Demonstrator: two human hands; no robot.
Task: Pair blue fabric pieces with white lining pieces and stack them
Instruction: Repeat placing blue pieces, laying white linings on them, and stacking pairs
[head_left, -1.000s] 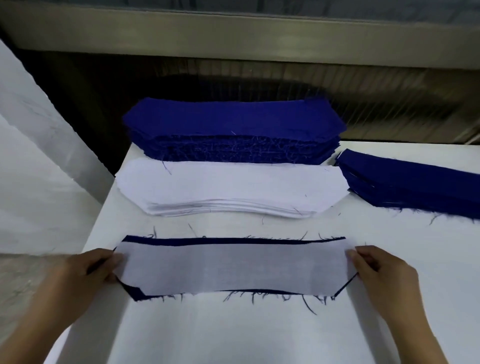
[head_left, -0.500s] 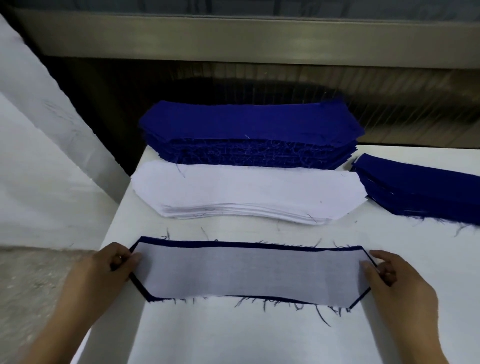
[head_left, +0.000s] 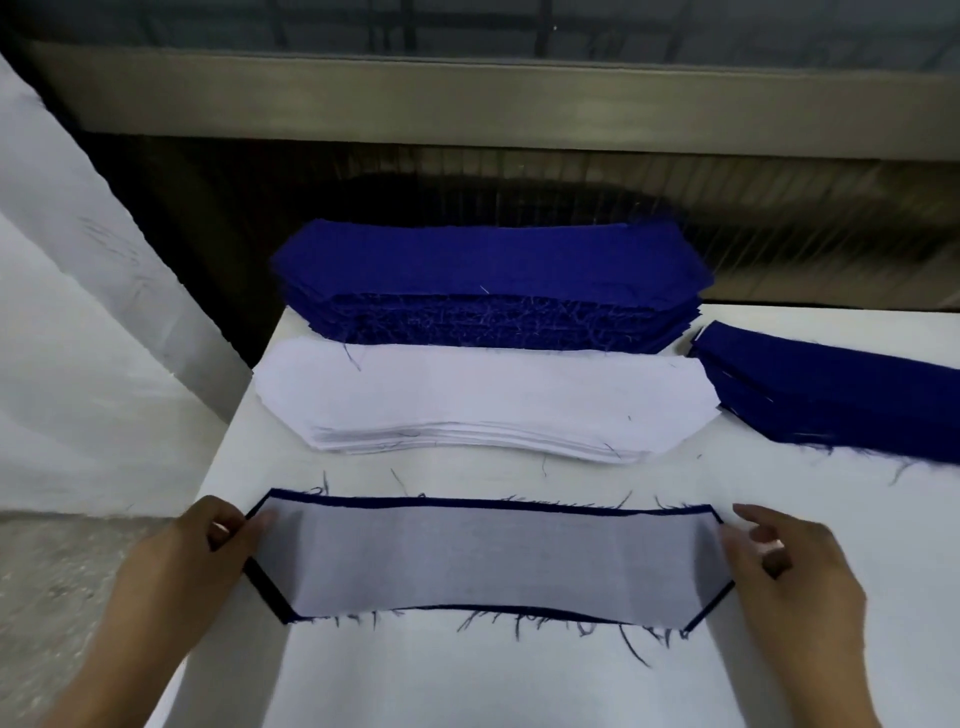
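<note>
Left hand (head_left: 192, 566) and right hand (head_left: 789, 577) each pinch one end of a white lining piece (head_left: 493, 561) laid over a blue piece (head_left: 265, 590), flat on the surface (head_left: 467, 675) between them. Just beyond the hands is a white stack (head_left: 483, 405), behind it a blue stack (head_left: 488, 275); a second blue stack (head_left: 831, 395) lies beyond the right hand

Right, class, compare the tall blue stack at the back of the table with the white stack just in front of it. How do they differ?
Colour: the blue stack is deep blue, the white stack plain white. Height: the blue stack is clearly thicker than the white stack. Edges: the blue stack's front is fuzzy with loose threads; the white stack's is cleaner. Both share a long shape with clipped corners.
</note>
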